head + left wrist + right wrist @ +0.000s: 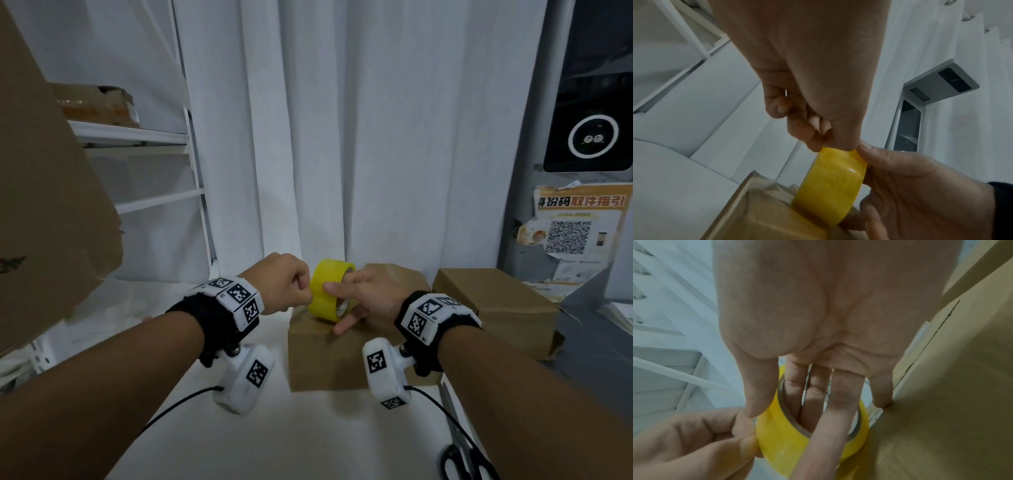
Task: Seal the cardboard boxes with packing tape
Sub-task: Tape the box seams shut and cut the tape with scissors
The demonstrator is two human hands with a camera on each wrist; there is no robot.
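A yellow roll of packing tape (329, 291) (830, 188) (781, 441) stands on edge on a small brown cardboard box (318, 353) (760, 216) (941, 402) at the table's middle. My right hand (363, 294) (920, 194) (818, 337) holds the roll, with fingers (813, 394) through its core and the thumb on its outer face. My left hand (284, 284) (812, 97) (694, 443) is curled at the roll's left side, thumb and forefinger pinching at the tape's surface. A second, flatter cardboard box (496, 301) lies to the right.
Black-handled scissors (460, 452) lie at the table's front right. A large cardboard sheet (48, 192) leans at the left before a white shelf rack (144, 137) holding a box. White curtains (359, 137) hang behind. A grey kiosk (582, 137) stands at the right.
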